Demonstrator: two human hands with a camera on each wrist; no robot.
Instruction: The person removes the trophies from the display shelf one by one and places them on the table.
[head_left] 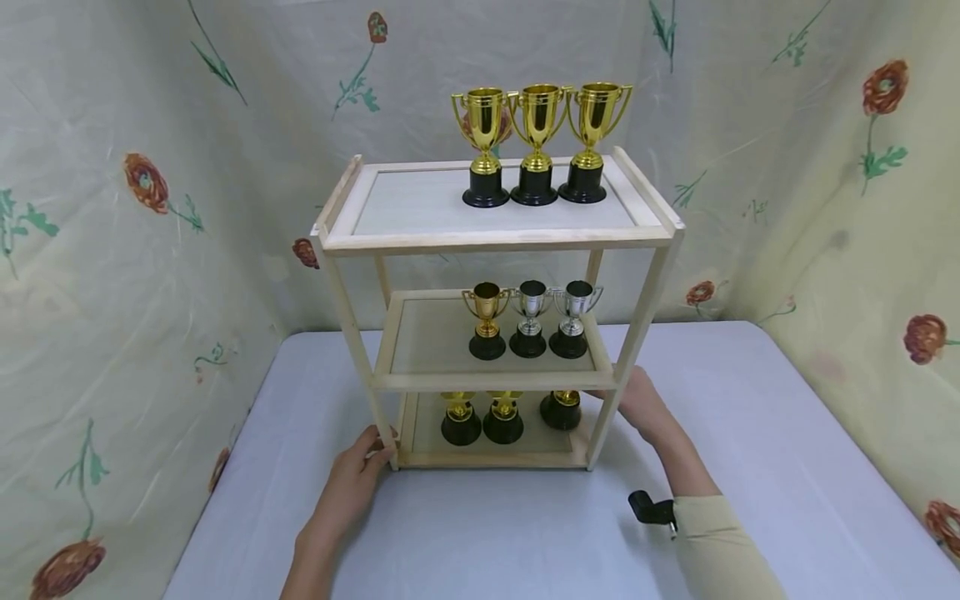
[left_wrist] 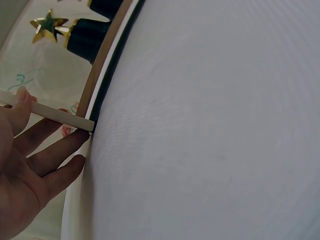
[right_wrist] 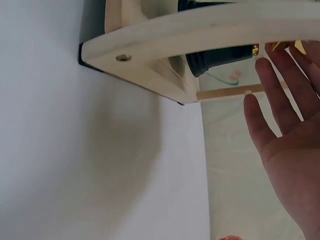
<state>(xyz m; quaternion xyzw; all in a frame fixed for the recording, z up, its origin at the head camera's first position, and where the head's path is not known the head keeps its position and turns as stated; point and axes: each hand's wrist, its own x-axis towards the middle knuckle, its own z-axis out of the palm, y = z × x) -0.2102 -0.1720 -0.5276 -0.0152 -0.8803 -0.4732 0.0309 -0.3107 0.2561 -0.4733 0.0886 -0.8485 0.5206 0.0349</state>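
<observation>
A three-tier pale wooden shelf rack (head_left: 495,243) stands on the table. Low down at its front left, my left hand (head_left: 354,473) holds the rack's leg (left_wrist: 55,114) between thumb and fingers. From the right side my right hand (head_left: 639,404) reaches in behind the other front leg to the bottom tier. Its fingers (right_wrist: 280,107) are at the gold top of a star trophy (head_left: 561,413) with a black base; the thumb is hidden. Left of that trophy, two gold star trophies (head_left: 461,427) (head_left: 503,425) stand on the same tier, their tops covered by the middle tier.
Three gold cup trophies (head_left: 536,179) line the top tier. On the middle tier stand one gold cup (head_left: 487,329) and two silver cups (head_left: 528,333). White cloth covers the table (head_left: 480,533), and flower-printed sheets (head_left: 187,275) hang around it. A black strap piece (head_left: 651,508) is at the right wrist.
</observation>
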